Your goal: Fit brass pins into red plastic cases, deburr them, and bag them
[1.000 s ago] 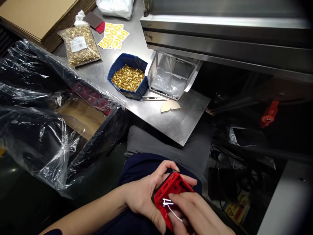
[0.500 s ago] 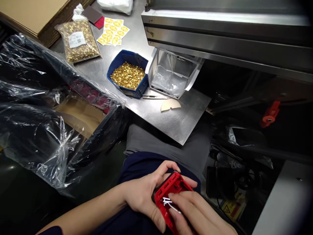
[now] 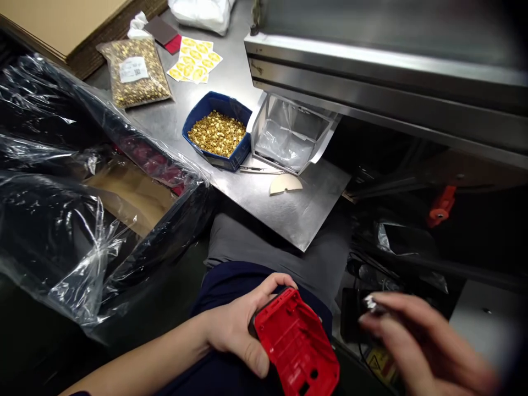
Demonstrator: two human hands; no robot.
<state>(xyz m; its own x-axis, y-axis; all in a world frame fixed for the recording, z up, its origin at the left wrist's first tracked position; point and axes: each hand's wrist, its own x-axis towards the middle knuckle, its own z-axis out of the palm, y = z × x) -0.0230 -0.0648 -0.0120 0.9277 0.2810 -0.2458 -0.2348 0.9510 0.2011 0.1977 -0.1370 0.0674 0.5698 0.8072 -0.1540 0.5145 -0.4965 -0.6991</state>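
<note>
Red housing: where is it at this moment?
Head view, bottom centre: the red housing sits in the left hand over the person's lap, below the metal table edge. The blurred right hand is apart from it, to the right.

- A blue bin (image 3: pixel 218 99) of gold parts sits on my steel table (image 3: pixel 297 212).
- A clear bin (image 3: pixel 258 118) stands just beside it.
- Yellow stickers (image 3: pixel 197 58) lie farther from me.
</note>
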